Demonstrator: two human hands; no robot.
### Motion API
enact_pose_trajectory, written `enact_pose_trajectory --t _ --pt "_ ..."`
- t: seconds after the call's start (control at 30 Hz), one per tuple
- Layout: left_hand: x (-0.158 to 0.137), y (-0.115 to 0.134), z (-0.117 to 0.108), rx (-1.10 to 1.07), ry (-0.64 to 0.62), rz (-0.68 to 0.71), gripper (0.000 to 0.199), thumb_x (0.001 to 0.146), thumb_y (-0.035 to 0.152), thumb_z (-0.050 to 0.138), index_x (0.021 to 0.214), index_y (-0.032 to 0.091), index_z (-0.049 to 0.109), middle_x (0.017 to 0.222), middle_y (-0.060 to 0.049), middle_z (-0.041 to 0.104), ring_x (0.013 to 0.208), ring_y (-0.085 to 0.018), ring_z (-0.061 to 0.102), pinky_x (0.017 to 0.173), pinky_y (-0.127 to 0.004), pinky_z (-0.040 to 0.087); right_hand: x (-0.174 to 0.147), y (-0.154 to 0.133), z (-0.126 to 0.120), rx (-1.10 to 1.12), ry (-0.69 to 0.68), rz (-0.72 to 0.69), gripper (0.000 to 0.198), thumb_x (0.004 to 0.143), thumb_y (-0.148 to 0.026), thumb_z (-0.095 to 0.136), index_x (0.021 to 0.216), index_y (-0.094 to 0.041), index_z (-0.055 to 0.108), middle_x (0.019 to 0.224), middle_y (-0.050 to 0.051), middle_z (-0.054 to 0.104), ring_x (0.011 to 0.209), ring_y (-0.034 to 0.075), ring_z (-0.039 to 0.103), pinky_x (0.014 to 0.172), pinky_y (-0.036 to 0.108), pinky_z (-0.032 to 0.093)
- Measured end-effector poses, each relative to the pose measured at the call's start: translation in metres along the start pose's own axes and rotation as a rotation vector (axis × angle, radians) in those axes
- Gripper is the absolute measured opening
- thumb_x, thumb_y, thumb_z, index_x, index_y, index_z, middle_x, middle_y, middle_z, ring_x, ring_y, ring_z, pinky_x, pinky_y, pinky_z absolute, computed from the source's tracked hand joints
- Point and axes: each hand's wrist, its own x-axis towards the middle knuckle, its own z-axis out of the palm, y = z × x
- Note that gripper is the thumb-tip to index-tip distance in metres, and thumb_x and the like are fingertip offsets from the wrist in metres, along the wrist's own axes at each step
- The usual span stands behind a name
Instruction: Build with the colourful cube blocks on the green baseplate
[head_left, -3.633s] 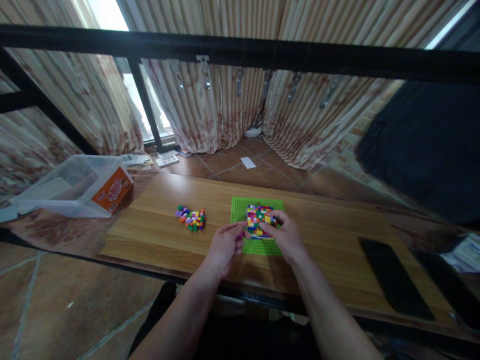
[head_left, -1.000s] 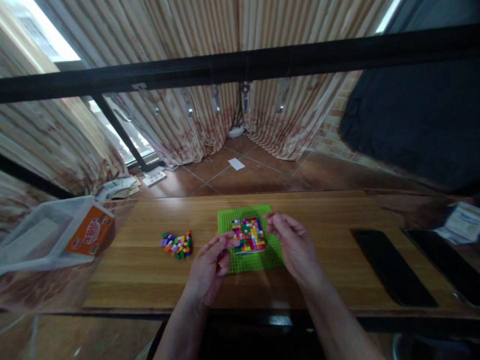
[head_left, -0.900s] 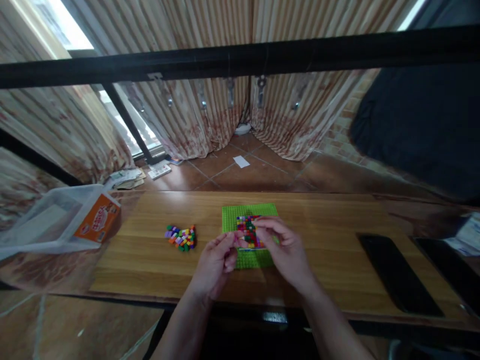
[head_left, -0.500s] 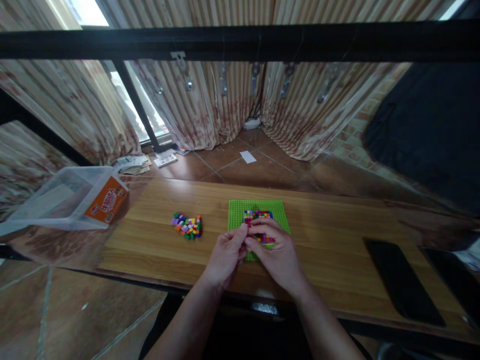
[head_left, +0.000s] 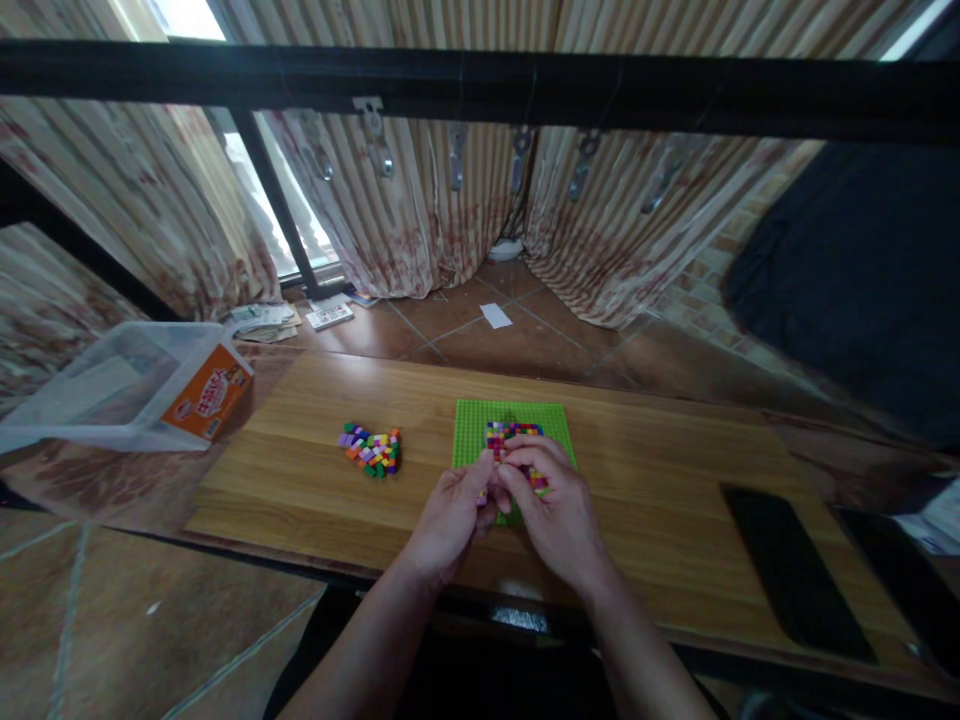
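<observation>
A green studded baseplate (head_left: pixel 471 430) lies on the wooden table, bearing a block of small multicoloured toy bricks (head_left: pixel 496 436). Over the plate's near part, my left hand (head_left: pixel 452 512) is closed, thumb against fingers, with specks of pinkish-purple toy brick showing between them. My right hand (head_left: pixel 553 495) meets it there, thumb and fingertips pinched close to the left thumb tip. Whatever the right fingertips hold is too small to make out. The hands cover part of the brick block. To the left sits a loose pile of coloured bricks (head_left: pixel 373 450).
A clear plastic bin (head_left: pixel 120 432) with an orange label stands at the far left. On the right of the table (head_left: pixel 645 480) lies a black flat object (head_left: pixel 795 570). A black metal bar (head_left: pixel 480 85) crosses above, before striped curtains (head_left: pixel 450 220).
Both hands stay together over the baseplate, their fingers shifting slightly. Brick colours show more between the left fingers now. The whole view has tilted a little.
</observation>
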Motion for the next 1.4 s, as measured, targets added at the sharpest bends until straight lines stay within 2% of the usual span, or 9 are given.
enact_pose_trajectory --t 0.1,0.2,0.3,0.43,0.67,0.77,0.9,1.07,1.4 --pt "0.001 0.002 -0.005 0.021 0.038 0.029 0.046 0.074 0.057 0.065 0.072 0.011 0.066 0.056 0.001 0.052 0.039 -0.002 0.025 0.042 -0.022 0.009 0.004 0.01 -0.012 -0.03 0.124 0.049 0.011 0.085 -0.031 0.061 0.081 -0.027 0.07 0.101 0.005 0.065 0.099 0.021 0.059 0.09 0.039 0.043" --pt "0.003 0.004 -0.011 0.019 0.109 0.074 0.042 0.075 0.053 0.066 0.074 0.011 0.066 0.057 0.003 0.051 0.038 -0.001 0.022 0.041 -0.021 0.008 0.006 0.021 -0.024 -0.113 0.218 0.151 0.018 0.082 -0.039 0.063 0.076 -0.024 0.07 0.088 0.004 0.067 0.086 0.021 0.06 0.08 0.036 0.045" --pt "0.005 0.006 -0.015 0.011 0.157 0.088 0.035 0.076 0.047 0.065 0.076 0.012 0.064 0.057 0.004 0.05 0.037 -0.001 0.021 0.041 -0.02 0.008 0.005 0.028 -0.03 -0.126 0.184 0.274 0.027 0.08 -0.046 0.063 0.076 -0.021 0.071 0.075 0.003 0.068 0.071 0.02 0.059 0.068 0.033 0.044" --pt "0.007 0.005 -0.015 0.027 0.192 0.071 0.027 0.075 0.039 0.064 0.077 0.013 0.063 0.058 0.004 0.05 0.036 0.0 0.022 0.04 -0.02 0.01 0.0 0.031 -0.026 -0.04 0.076 0.338 0.03 0.08 -0.048 0.063 0.079 -0.02 0.072 0.072 0.002 0.07 0.067 0.018 0.06 0.065 0.03 0.044" --pt "0.008 0.001 -0.013 0.114 0.195 0.046 0.026 0.075 0.037 0.063 0.067 0.014 0.057 0.055 0.004 0.048 0.037 -0.001 0.021 0.04 -0.021 0.01 -0.002 0.024 -0.017 -0.063 -0.061 0.315 0.024 0.084 -0.041 0.059 0.078 -0.02 0.07 0.071 0.0 0.068 0.066 0.017 0.059 0.066 0.029 0.043" --pt "0.008 0.0 -0.012 0.127 0.182 0.052 0.027 0.076 0.037 0.064 0.064 0.014 0.055 0.052 0.005 0.043 0.038 -0.002 0.023 0.041 -0.021 0.01 -0.002 0.019 -0.016 -0.167 -0.058 0.309 0.025 0.085 -0.04 0.056 0.078 -0.021 0.069 0.071 0.0 0.067 0.066 0.017 0.059 0.065 0.029 0.042" --pt "0.008 -0.001 -0.01 0.131 0.161 0.051 0.028 0.076 0.037 0.063 0.061 0.015 0.053 0.045 0.008 0.033 0.038 -0.003 0.02 0.042 -0.021 0.01 -0.002 0.019 -0.014 -0.276 -0.018 0.221 0.023 0.086 -0.038 0.055 0.078 -0.023 0.07 0.08 0.002 0.066 0.073 0.018 0.059 0.07 0.032 0.043" --pt "0.009 -0.002 -0.012 0.147 0.152 0.048 0.029 0.076 0.037 0.063 0.06 0.016 0.052 0.043 0.009 0.033 0.037 -0.003 0.021 0.042 -0.022 0.011 -0.002 0.026 -0.014 -0.301 0.064 0.172 0.02 0.084 -0.038 0.06 0.078 -0.023 0.072 0.088 0.004 0.062 0.084 0.02 0.06 0.076 0.034 0.045" --pt "0.01 -0.003 -0.012 0.153 0.148 0.035 0.028 0.079 0.037 0.06 0.061 0.017 0.052 0.04 0.01 0.03 0.035 -0.003 0.02 0.042 -0.022 0.011 -0.001 0.03 -0.018 -0.347 -0.001 0.095 0.017 0.086 -0.033 0.06 0.077 -0.024 0.07 0.094 0.005 0.06 0.092 0.022 0.057 0.083 0.038 0.046"
